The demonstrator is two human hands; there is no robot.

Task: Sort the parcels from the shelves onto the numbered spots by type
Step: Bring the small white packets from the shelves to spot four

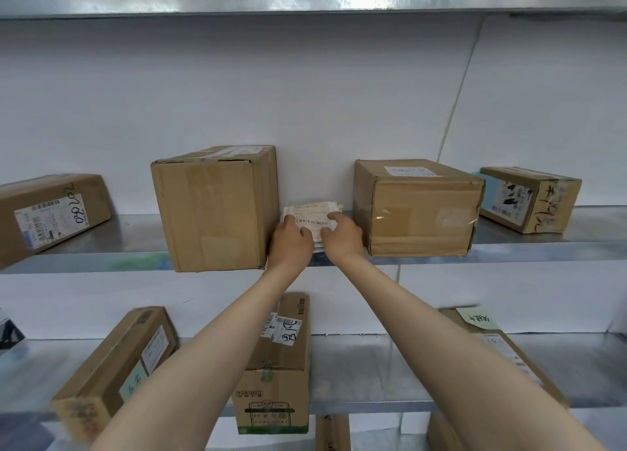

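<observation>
A white soft parcel (314, 217), barcode label upward, is seen lying on the middle shelf (526, 243), in the gap between a tall cardboard box (213, 210) and a taped cardboard box (417, 213). It is held at both sides. The fingers (290, 220) of the left hand (291, 242) are curled over its left edge, and those of the right hand (342, 238) are bent onto its right edge and label. Whether thumbs are tucked beneath cannot be told. The parcel is judged not yet lifted. It is best drawn straight forward out of the gap, kept level and supported from below, since a soft packet is likely to sag or slip. The tall box, just beside the left hand and apparently jutting over the shelf lip, should not be nudged.
</observation>
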